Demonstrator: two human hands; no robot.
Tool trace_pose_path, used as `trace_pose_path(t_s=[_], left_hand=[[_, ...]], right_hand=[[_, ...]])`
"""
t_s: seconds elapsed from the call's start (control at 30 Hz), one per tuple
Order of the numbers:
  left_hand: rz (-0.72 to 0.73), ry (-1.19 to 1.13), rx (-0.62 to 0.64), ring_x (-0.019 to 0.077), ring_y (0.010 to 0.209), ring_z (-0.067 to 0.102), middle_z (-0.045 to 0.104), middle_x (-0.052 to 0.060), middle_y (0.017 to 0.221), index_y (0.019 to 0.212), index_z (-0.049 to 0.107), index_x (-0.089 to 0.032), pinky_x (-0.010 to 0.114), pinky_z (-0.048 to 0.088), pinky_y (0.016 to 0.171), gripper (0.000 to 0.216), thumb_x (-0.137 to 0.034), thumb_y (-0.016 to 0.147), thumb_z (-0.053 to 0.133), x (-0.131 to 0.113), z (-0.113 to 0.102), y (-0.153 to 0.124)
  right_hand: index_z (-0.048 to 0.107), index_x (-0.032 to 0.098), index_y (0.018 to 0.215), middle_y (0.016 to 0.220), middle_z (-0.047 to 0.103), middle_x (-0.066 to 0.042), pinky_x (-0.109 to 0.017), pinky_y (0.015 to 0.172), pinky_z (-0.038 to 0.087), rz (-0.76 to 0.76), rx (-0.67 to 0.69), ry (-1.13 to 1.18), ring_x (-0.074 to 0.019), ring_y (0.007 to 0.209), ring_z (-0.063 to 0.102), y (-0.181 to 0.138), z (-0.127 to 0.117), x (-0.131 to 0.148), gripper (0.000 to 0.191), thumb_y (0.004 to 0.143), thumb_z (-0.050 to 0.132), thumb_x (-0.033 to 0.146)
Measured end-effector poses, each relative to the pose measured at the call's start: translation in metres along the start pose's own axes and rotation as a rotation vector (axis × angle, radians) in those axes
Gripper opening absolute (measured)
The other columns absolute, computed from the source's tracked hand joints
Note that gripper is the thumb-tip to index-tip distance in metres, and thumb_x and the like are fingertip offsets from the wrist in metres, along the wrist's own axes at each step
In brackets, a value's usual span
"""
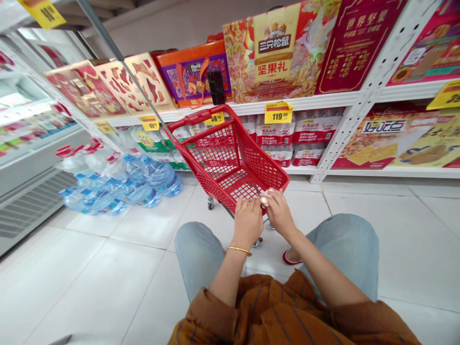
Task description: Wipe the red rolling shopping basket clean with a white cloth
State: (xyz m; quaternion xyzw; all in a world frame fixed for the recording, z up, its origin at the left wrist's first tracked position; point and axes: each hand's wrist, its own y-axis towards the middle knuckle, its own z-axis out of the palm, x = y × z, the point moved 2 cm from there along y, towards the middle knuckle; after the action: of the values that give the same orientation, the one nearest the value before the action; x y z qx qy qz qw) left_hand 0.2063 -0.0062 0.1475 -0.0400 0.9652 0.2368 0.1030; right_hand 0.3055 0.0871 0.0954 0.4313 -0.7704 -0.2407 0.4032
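A small red plastic shopping cart (264, 165) stands tilted in view in front of my knees, its basket of open lattice. Fingers of my left hand (249, 218) are curled over the near rim, and a gold bangle (240, 250) circles that wrist. Close beside it, my right hand (281, 213) is closed at the same rim. By its fingertips is a small pale, shiny thing (265, 201); I cannot tell whether it is worn or held. A thin dark piece (257, 189) shows inside the basket by my fingers. A black phone-like object (216, 87) stands near the cart's handle (199, 116).
Shelves with gift boxes (275, 52) and packs of bottled water (276, 128) rise behind the cart. Large blue water bottles (143, 179) stand on the floor at left, near a refrigerated case (30, 206). A white shelf post (366, 96) is at right. Pale tiles (118, 282) cover the floor.
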Motion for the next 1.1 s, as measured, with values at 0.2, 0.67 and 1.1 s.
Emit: trace_pose_path(t_s=[0.2,0.67,1.1], left_hand=[[-0.036,0.083,0.039,0.0242,0.086,0.06,0.068,0.013,0.094,0.125,0.051,-0.007,0.042,0.043,0.087,0.039,-0.014,0.089,0.04,0.003,0.02,-0.008],[0.06,0.033,0.035,0.0221,0.083,0.058,0.066,0.008,0.083,0.112,0.06,-0.012,0.038,0.04,0.085,0.027,-0.014,0.09,0.045,0.023,0.022,-0.013],[0.047,0.033,0.039,0.0214,0.083,0.059,0.068,0.007,0.083,0.108,0.061,-0.017,0.04,0.039,0.088,0.025,-0.015,0.091,0.043,0.027,0.013,-0.014]], right_hand=[[0.055,0.023,0.125,0.115,0.058,-0.012,-0.056,0.106,0.037,-0.024,0.016,0.026,-0.0268,0.122,0.047,-0.011,0.005,0.008,0.035,0.093,0.041,0.02],[0.063,0.024,0.113,0.113,0.061,-0.01,-0.055,0.11,0.031,-0.139,0.09,-0.054,-0.0258,0.126,0.047,-0.002,-0.007,-0.039,0.029,0.093,0.044,0.018],[0.063,0.024,0.115,0.122,0.06,-0.011,-0.059,0.111,0.029,-0.017,0.092,-0.059,-0.0278,0.131,0.043,0.013,-0.024,-0.084,0.032,0.096,0.037,0.026]])
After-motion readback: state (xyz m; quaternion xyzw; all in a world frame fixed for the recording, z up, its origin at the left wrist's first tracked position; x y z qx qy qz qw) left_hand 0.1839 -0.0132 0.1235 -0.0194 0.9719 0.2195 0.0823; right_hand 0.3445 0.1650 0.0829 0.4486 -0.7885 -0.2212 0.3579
